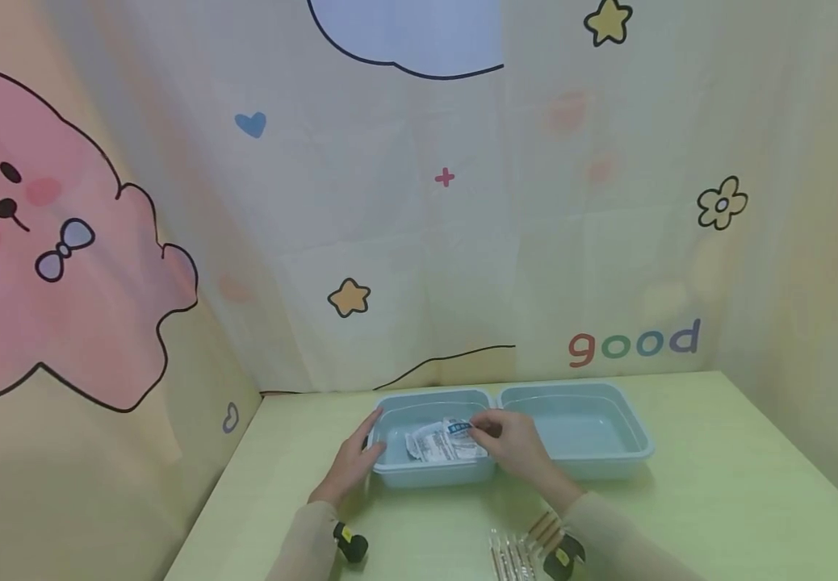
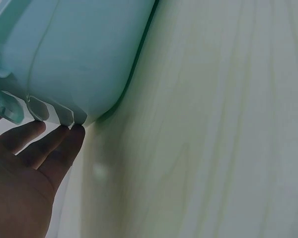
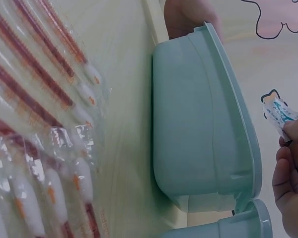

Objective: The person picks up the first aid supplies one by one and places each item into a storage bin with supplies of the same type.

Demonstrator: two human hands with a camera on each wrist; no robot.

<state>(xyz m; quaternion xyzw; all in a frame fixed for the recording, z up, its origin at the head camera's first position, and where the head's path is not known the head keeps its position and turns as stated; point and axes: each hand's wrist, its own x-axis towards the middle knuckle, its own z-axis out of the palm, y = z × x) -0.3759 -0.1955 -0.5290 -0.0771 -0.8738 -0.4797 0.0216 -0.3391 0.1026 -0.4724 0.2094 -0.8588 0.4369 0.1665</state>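
Observation:
My left hand holds the left end of a light-blue plastic bin, its thumb by the rim. In the left wrist view, the fingertips touch the slotted end wall. My right hand is over the bin's right side. Between thumb and fingers it pinches a small white packet with blue-green print, seen raised above the rim in the right wrist view. White printed packets lie inside this bin, overlapped in the head view by the pinched one.
A second light-blue bin stands to the right, against the first. Clear-wrapped cotton swabs with brown sticks lie on the table near my right wrist. A printed cloth hangs behind the table and at its sides.

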